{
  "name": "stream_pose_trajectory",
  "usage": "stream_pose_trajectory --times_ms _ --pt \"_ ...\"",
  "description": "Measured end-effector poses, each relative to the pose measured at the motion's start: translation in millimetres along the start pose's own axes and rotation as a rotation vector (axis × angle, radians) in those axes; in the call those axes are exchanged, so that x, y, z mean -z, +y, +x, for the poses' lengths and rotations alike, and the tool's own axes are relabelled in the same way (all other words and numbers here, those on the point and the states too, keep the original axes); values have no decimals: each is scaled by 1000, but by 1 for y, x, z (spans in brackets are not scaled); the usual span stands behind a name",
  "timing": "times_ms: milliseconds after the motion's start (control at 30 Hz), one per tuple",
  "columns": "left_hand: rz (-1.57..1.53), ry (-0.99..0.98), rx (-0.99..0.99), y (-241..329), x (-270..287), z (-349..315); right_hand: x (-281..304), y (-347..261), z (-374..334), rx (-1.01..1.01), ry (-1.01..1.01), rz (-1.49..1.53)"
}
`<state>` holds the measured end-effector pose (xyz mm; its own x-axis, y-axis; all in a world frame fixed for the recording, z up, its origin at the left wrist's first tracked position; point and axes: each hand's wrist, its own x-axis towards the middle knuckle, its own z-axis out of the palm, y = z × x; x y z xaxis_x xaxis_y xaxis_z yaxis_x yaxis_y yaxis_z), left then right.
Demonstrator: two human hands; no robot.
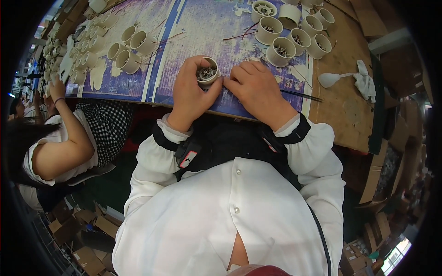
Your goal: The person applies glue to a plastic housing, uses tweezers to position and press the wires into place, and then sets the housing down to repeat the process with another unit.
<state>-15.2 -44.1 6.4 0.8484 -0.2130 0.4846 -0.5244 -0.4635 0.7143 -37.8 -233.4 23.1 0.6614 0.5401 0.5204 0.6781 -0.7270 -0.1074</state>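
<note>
My left hand (191, 89) is wrapped round a small off-white plastic cup-shaped housing (216, 79). Its open end faces up, and a round metal part like a small motor (206, 73) shows inside. Close by on the right is my right hand (254, 87), fingers curled, thumb and forefinger pinched near the housing's side; whatever they hold is hidden. A thin dark rod-like tool (301, 95) sticks out from beneath the right hand; I cannot tell whether it is gripped or lies on the table.
Several similar housings with wires (281, 53) stand at the far right, others (128, 62) to the left. A white spoon-shaped piece (329, 80) and a crumpled white cloth (364, 82) lie on the brown board (343, 112). Another person (69, 138) sits at left. Cardboard boxes (87, 260) stand around.
</note>
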Motion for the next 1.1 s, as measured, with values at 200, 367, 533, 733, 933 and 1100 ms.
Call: stream_pose_trajectory --times_ms 200,367,533,733,933,1100 --pt "57 62 39 2 -6 1 6 1 -3 -19 -16 20" --pt "60 85 50 1 -7 2 46 16 -13 -150 25 91" --pt "86 91 10 0 -5 2 96 26 -43 -386 -189 1" --pt "100 92 26 -2 -5 2 90 20 -48 -430 -408 -118" --pt "94 112 -4 -3 -6 -1 90 18 -11 -193 4 102" --pt "46 145 51 1 -6 -2 55 18 16 -456 245 619"
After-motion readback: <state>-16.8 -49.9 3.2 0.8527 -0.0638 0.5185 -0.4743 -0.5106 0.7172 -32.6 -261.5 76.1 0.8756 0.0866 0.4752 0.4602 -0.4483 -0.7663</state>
